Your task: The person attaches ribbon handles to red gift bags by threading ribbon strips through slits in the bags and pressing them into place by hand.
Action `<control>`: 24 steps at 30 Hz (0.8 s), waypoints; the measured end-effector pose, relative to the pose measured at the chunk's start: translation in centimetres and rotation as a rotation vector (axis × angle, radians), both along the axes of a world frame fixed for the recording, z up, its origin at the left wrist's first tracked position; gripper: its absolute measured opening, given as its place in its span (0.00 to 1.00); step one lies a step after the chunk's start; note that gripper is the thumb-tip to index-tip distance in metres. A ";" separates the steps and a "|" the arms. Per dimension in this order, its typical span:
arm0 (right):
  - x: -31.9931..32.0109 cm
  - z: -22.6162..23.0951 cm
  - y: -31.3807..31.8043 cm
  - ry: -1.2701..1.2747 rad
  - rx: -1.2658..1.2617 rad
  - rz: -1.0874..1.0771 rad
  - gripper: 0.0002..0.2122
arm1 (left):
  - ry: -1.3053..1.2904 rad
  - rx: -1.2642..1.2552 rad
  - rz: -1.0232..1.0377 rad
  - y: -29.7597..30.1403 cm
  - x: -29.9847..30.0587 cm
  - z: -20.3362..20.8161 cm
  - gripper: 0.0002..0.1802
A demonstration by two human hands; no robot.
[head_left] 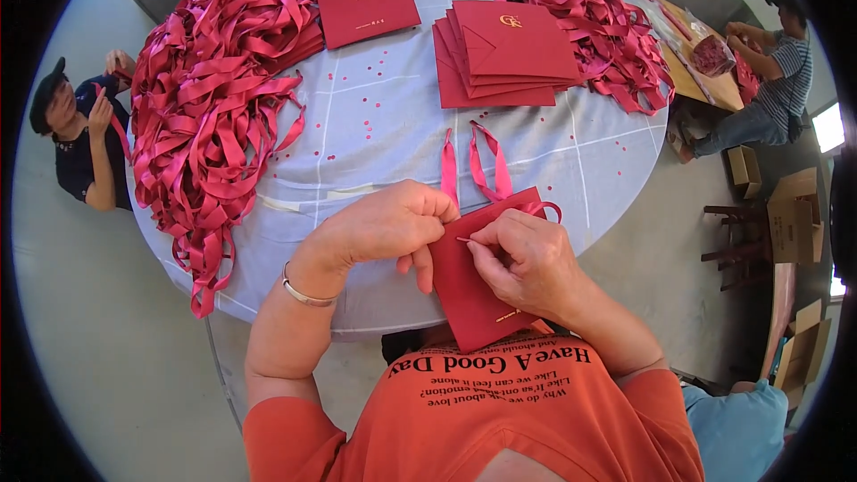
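A dark red paper bag [464, 290] rests against my chest at the table's near edge, its top toward the table. My left hand [388, 225] pinches the bag's upper edge. My right hand [522, 259] grips the same edge and pinches a thin end of red ribbon [482, 165] at the bag's hole. A loop of that ribbon stands up above the bag, over the grey tablecloth [393, 116].
A big heap of red ribbons [210, 98] covers the table's left side, and more ribbons [589, 13] lie at the far right. A stack of flat red bags [504, 54] and a single bag [366, 2] lie beyond. One person sits at left, another at far right beside cardboard boxes [794, 214].
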State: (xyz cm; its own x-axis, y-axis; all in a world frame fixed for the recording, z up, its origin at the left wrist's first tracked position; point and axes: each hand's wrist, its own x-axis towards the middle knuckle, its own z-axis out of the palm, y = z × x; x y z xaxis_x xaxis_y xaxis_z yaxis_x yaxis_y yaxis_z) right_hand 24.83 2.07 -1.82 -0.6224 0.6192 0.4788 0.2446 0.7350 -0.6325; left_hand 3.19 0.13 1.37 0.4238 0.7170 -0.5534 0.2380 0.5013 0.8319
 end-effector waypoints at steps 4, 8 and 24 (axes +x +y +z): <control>-0.1 0.3 -0.1 -0.080 0.065 0.001 0.05 | 0.053 0.004 -0.009 0.0 0.2 0.2 0.17; -0.1 0.3 -0.7 -0.172 0.169 -0.020 0.05 | 0.072 0.008 -0.023 0.1 0.3 0.0 0.17; 1.1 0.7 -0.6 0.041 -0.258 -0.043 0.04 | -0.119 -0.069 -0.053 0.4 -0.3 -0.2 0.07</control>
